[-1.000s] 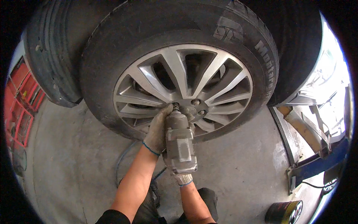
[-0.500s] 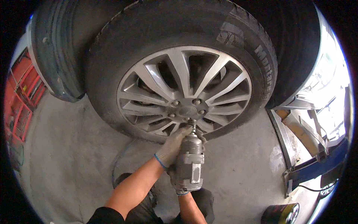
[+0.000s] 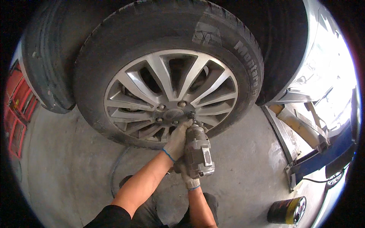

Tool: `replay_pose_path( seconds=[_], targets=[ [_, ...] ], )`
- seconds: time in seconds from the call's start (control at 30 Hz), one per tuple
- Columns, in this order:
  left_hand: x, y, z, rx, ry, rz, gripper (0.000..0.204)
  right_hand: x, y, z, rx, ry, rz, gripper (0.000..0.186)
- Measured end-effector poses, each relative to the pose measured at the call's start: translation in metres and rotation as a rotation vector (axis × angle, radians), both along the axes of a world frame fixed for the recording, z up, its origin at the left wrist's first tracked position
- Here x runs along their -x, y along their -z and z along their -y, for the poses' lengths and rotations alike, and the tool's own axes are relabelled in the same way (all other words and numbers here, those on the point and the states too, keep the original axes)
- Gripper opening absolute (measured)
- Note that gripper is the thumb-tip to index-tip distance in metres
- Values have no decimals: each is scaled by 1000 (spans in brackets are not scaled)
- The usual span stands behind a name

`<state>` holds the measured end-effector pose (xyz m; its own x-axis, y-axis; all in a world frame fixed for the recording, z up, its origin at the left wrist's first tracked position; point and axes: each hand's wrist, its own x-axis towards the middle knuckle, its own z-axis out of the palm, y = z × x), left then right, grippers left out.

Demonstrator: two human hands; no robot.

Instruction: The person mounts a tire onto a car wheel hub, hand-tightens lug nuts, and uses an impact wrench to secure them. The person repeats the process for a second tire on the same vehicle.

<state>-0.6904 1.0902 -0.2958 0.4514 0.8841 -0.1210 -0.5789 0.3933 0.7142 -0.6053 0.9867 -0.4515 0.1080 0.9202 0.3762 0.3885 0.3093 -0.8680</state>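
Note:
A grey pneumatic impact wrench [image 3: 198, 152] is angled up at the wheel, its socket [image 3: 191, 116] on the right-hand lug nut beside the centre cap [image 3: 174, 113]. My gloved left hand [image 3: 176, 138] is closed round the front of the tool, just behind the socket. My gloved right hand [image 3: 189, 178] grips it from below at the rear, its fingers partly hidden behind the tool body. The silver multi-spoke rim [image 3: 159, 73] carries a black tyre [image 3: 91, 87]; other lug nuts show around the hub.
Dark wheel-arch liner [image 3: 47, 68] surrounds the tyre. A red rack [image 3: 17, 114] stands left. Right are a blue lift post [image 3: 311, 163] with a yellowish arm [image 3: 298, 121] and a black drum [image 3: 281, 211]. A hose [image 3: 119, 161] lies on the concrete floor [image 3: 76, 167].
The socket moved from the upper-left nut down to the bottom one, then right and up to the right-hand nut. Both hands moved with the tool; the view shifted slightly.

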Motion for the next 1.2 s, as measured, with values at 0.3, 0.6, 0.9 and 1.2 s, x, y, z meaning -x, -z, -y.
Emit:
replay_pose_path(
  seconds=[0.3, 0.6, 0.9, 1.2],
  targets=[
    [-4, -18, 2, 90, -238, -191, 36, 9, -6, 1, -32, 27, -106, 62],
    [-8, -6, -17, 162, -199, -94, 36, -11, 13, -14, 166, -85, -323, 50],
    [-4, -24, -6, 125, -112, 6, 41, -26, 6, -25, 125, 8, 331, 59],
    [-1, -3, -18, 83, 13, 106, 39, -28, -28, -32, 277, -36, 423, 64]
  ],
)
